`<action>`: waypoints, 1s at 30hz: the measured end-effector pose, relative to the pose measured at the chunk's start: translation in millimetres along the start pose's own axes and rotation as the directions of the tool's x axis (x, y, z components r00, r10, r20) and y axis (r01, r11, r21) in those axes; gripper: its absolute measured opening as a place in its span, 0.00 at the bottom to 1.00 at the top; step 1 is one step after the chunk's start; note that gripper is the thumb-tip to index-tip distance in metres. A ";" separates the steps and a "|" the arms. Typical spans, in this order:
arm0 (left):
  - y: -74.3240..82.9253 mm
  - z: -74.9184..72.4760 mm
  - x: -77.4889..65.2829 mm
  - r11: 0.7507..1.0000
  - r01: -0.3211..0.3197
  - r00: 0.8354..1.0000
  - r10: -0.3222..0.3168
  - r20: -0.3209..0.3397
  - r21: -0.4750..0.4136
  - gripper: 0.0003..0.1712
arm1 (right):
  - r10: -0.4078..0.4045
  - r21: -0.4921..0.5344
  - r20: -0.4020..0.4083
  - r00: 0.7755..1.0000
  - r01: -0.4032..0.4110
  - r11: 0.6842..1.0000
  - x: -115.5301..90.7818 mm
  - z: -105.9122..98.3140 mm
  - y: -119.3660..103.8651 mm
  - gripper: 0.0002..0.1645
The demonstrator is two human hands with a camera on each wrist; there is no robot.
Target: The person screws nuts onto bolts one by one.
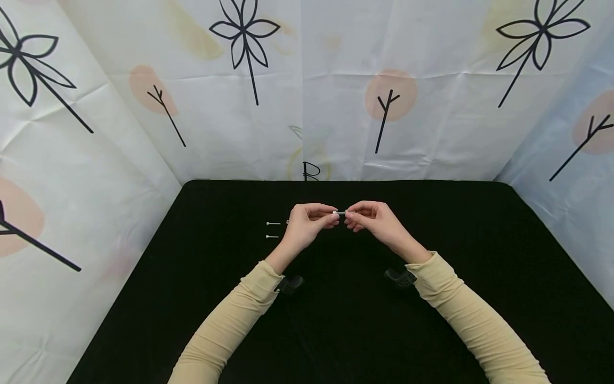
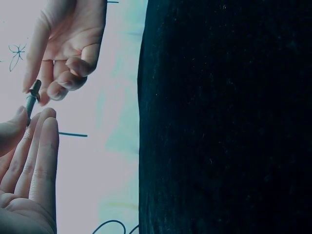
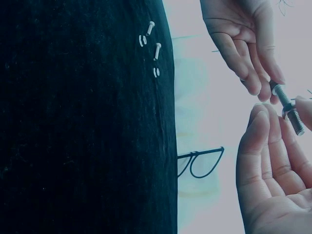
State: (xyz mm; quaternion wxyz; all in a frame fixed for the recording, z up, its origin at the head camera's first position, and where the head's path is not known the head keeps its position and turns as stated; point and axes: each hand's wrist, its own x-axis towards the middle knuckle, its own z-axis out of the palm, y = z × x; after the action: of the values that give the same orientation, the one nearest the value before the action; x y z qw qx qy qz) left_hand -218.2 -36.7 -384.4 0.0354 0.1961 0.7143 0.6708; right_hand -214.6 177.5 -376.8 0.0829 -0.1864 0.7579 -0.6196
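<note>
Between both hands a metal bolt [image 3: 283, 99] is held over the table, lying nearly level in the head view. My left hand [image 1: 307, 223] pinches the bolt's head end between thumb and fingers. Partway along the threaded shank sits a nut [image 3: 287, 108], and the thumb and fingers of my right hand [image 1: 378, 217] grip it. The bolt's threaded tip sticks out past the nut in the right wrist view. Fingertips hide part of both pieces.
Two more bolts [image 1: 273, 223] [image 1: 272, 237] lie on the black tabletop [image 1: 336, 320] left of my left hand. Beside them are small rings [image 3: 143, 41] [image 3: 156, 72], mostly hidden by that hand in the head view. A patterned white curtain [image 1: 336, 122] surrounds the table's back and sides.
</note>
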 end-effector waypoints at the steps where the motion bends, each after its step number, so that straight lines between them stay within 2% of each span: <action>1: 0.2 -0.1 -0.1 1.000 0.001 1.000 -0.001 -0.001 0.000 0.09 | 0.008 0.000 0.000 1.000 -0.008 1.000 -0.1 0.1 -0.1 0.20; 5: 0.8 -0.2 -0.2 1.000 0.003 1.000 -0.003 -0.006 0.000 0.09 | -0.023 0.037 0.014 1.000 0.022 0.999 -0.3 0.0 1.4 0.21; 9: 0.6 0.1 -0.1 1.000 0.007 1.000 -0.007 -0.008 -0.005 0.09 | -0.066 0.052 0.022 0.998 0.065 0.997 0.1 0.1 2.5 0.18; 12: 0.8 0.1 -0.4 1.000 0.007 1.000 -0.007 -0.006 -0.006 0.09 | -0.036 0.023 0.012 0.999 0.036 0.999 0.8 0.5 1.2 0.16; 16: 1.6 -0.3 -0.5 1.000 -0.002 1.000 0.002 -0.004 0.000 0.09 | 0.012 0.024 0.004 1.000 -0.012 1.000 1.3 0.7 0.0 0.21; 20: 1.9 -0.8 -0.6 1.000 -0.004 1.000 0.004 -0.003 -0.005 0.09 | -0.009 0.049 0.015 1.000 0.008 0.999 0.3 0.3 1.4 0.20; 25: 1.3 -0.9 -0.7 1.000 -0.010 1.000 0.010 -0.003 -0.007 0.08 | -0.055 0.029 0.027 0.998 0.054 0.998 0.7 0.7 1.7 0.17; 30: 0.6 -0.5 -0.1 1.000 -0.005 1.000 0.005 -0.005 -0.002 0.10 | 0.000 0.009 0.020 1.000 0.000 1.000 0.8 2.3 -0.5 0.19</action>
State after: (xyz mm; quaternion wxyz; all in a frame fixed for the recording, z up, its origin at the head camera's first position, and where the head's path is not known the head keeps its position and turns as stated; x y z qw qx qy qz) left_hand -218.1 -37.2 -383.8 0.0323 0.1962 0.7133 0.6721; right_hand -214.5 175.0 -376.7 0.0914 -0.1922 0.7542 -0.6212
